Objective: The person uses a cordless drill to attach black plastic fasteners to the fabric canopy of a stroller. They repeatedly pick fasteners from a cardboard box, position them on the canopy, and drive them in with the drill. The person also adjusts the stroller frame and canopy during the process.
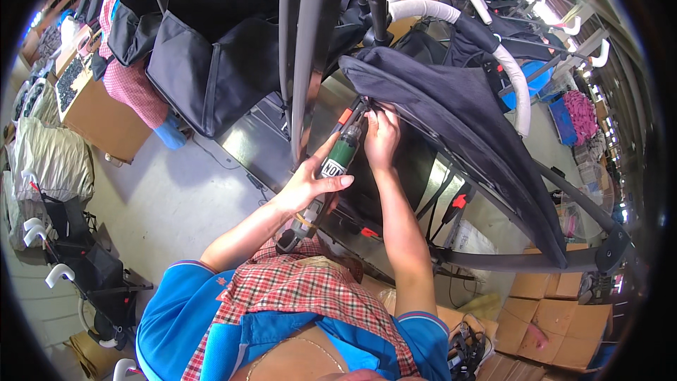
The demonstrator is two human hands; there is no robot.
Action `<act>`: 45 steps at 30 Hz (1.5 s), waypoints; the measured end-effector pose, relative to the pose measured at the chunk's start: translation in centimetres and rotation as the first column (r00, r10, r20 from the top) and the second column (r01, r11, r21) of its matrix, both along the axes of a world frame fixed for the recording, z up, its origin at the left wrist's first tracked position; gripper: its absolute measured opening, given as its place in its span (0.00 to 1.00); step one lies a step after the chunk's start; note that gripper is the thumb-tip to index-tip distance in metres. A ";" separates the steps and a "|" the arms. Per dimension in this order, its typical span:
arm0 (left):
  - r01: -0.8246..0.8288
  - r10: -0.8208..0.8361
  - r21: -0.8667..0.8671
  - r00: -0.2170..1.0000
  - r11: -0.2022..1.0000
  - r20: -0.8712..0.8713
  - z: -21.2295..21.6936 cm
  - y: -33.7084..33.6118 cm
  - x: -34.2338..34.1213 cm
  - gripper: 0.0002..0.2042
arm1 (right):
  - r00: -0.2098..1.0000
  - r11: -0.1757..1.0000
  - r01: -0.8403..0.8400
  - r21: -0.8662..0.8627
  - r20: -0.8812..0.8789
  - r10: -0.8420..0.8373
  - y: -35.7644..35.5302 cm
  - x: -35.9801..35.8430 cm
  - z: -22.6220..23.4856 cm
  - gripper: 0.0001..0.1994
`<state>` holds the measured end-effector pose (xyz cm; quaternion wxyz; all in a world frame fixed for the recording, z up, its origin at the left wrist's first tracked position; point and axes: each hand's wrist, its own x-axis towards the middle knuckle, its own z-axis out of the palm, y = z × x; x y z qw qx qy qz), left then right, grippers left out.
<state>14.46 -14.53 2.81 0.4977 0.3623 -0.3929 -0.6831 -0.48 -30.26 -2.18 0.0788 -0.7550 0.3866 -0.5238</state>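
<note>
Gripping green power screwdriver (340, 157), left hand (308, 182) grip wrapped tight; right hand (381, 137) grip pinching dark fabric canopy (451, 106) edge.

Screwdriver (340, 156): green body, orange tip. Canopy fabric (465, 120): dark navy-black. Frame tube (307, 42): grey. Handle padding (518, 92): white. Apron (303, 289): red-white plaid. Sleeves (176, 303): bright blue. Boxes (557, 317): tan cardboard.

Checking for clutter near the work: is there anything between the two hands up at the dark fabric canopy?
Only the green power screwdriver, gripped by the left hand; its tip meets the canopy edge beside the right hand. This shows in the head view.
</note>
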 end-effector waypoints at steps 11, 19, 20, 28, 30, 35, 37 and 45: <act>-0.075 0.075 -0.002 0.996 0.997 0.038 0.3 -0.1 -0.7 0.48 | 0.999 0.997 0.044 -0.068 0.011 -0.044 -0.5 0.2 -0.5 0.08; -0.094 0.091 0.044 0.994 0.995 0.053 0.5 -0.2 -1.1 0.48 | 0.985 0.985 0.160 -0.070 -0.047 -0.164 -0.6 0.5 -1.1 0.07; -0.097 0.095 0.039 0.994 0.994 0.058 0.6 -0.2 -1.2 0.47 | 0.985 0.985 0.161 -0.068 -0.044 -0.164 -0.4 0.6 -0.9 0.07; -0.084 0.084 0.004 0.995 0.996 0.056 -0.4 -0.6 -0.9 0.47 | 0.986 0.987 0.161 -0.007 -0.052 -0.161 0.0 0.9 -0.5 0.09; -0.068 0.068 0.031 0.998 0.997 0.012 -0.3 -0.7 -0.7 0.47 | 0.992 0.992 0.126 -0.020 -0.021 -0.126 -0.3 0.6 -0.7 0.10; -0.054 0.057 0.051 0.996 0.997 -0.067 -0.3 -0.9 -0.4 0.46 | 0.997 0.997 0.070 -0.036 0.015 -0.070 0.0 0.4 0.0 0.07; -0.060 0.062 0.044 0.997 0.997 -0.039 -0.3 -0.9 -0.7 0.46 | 0.996 0.996 0.086 -0.030 0.028 -0.085 0.2 0.6 0.2 0.07; -0.035 0.044 0.061 0.987 0.998 -0.151 -0.9 -1.8 -1.1 0.46 | 0.988 0.988 0.149 0.032 0.041 -0.150 -0.3 0.6 -0.2 0.12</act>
